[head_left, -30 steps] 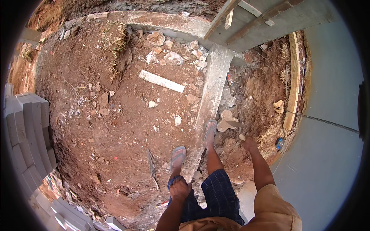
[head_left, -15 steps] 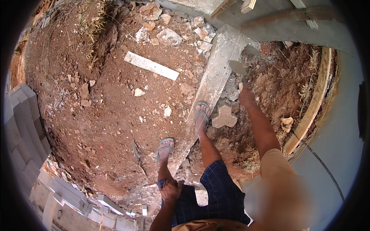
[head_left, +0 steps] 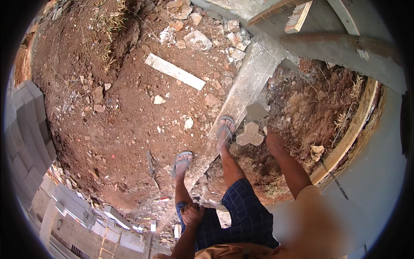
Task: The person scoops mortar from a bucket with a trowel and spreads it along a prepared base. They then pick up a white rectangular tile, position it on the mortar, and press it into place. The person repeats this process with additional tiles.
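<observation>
- Your right hand (head_left: pixel 273 140) is holding a trowel (head_left: pixel 257 111) right of the frame's centre.
- Your left hand (head_left: pixel 192 213) is resting on your shorts (head_left: pixel 248 211), lower centre; whether it is holding anything cannot be told.
- A three-lobed block (head_left: pixel 249 134) is lying just below the trowel in the frame.

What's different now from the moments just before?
The right hand first swung the trowel forward, past the three-lobed paver, then drew it back, so the blade is now just beyond that block. Nothing was newly gripped or released. The left hand stayed on the shorts; the sandalled feet and pale board stayed put.
</observation>
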